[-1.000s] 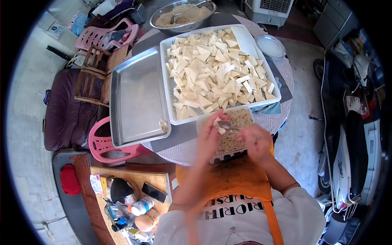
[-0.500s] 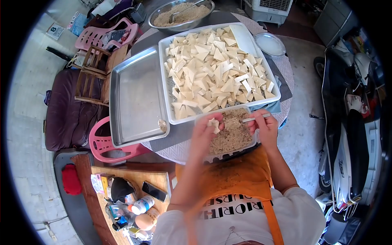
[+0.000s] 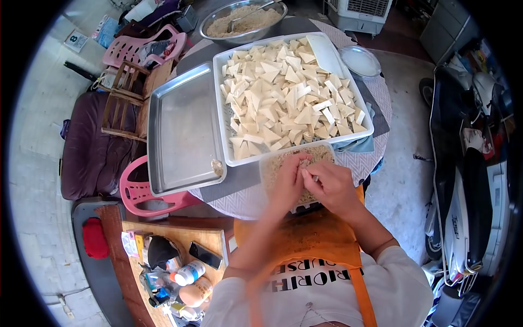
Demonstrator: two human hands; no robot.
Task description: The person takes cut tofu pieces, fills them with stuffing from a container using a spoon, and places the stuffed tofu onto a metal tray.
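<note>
My left hand [image 3: 290,182] and my right hand [image 3: 330,187] meet over a plastic tub of crumbly filling [image 3: 272,161]. The left fingers are curled round a pale piece, now mostly hidden by the hands. My right hand is closed on a spoon, of which only a bit of the handle [image 3: 316,178] shows. Just beyond the tub lies a white perforated tray [image 3: 229,155] heaped with pale triangular pieces [image 3: 283,92]. To its left an empty metal tray [image 3: 185,125] has one small filled piece [image 3: 218,167] in its near right corner.
A steel bowl [image 3: 244,22] of crumbly mix with a spoon stands at the table's far side. A round clear dish [image 3: 360,61] sits at the right. Lower left, a wooden side table [image 3: 212,240] holds a phone [image 3: 205,255] and bottles [image 3: 190,273]. A pink chair [image 3: 131,188] stands left.
My right hand has moved left with the spoon from the tub's right side to my left hand. The pale piece, visible half a second ago, is now covered by the fingers.
</note>
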